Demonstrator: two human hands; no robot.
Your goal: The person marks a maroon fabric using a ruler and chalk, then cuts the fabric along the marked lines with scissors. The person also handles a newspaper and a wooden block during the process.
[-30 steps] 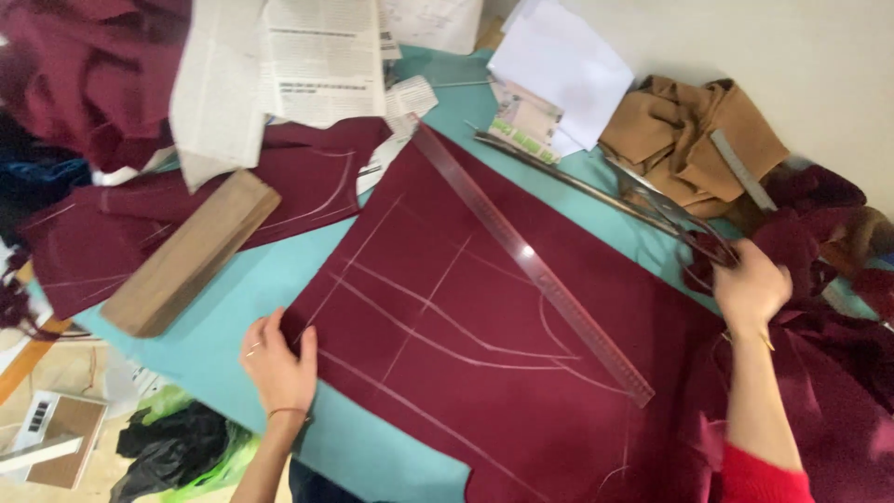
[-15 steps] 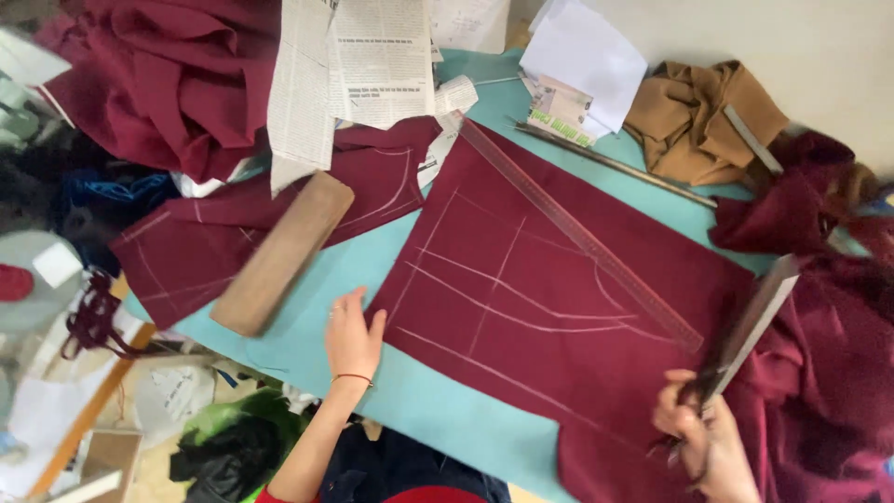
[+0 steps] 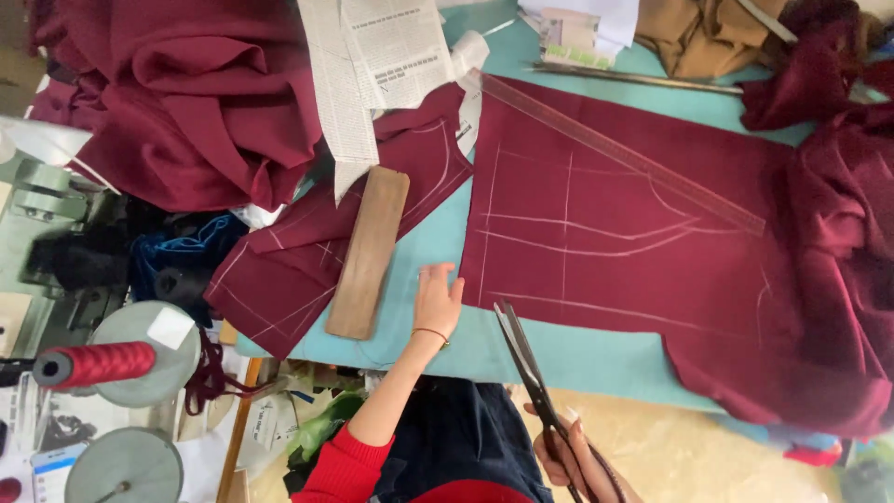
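A maroon fabric piece [image 3: 633,233] marked with white chalk lines lies flat on the teal table [image 3: 424,242]. My left hand [image 3: 436,300] rests flat on the table just left of the fabric's near corner. My right hand [image 3: 577,461] grips the handles of long metal scissors [image 3: 523,359], whose blades point up toward the fabric's near edge. A long clear ruler [image 3: 619,154] lies diagonally across the fabric's far part.
A wooden block [image 3: 368,251] lies on a second chalk-marked maroon piece [image 3: 307,261]. Heaped maroon cloth [image 3: 186,102], newspaper sheets [image 3: 372,65] and tan fabric [image 3: 698,33] crowd the far side. A red thread spool [image 3: 93,363] stands at the left.
My right hand has come from the far right edge to the near side, now holding scissors pointed at the fabric. My left hand stays by the fabric's corner.
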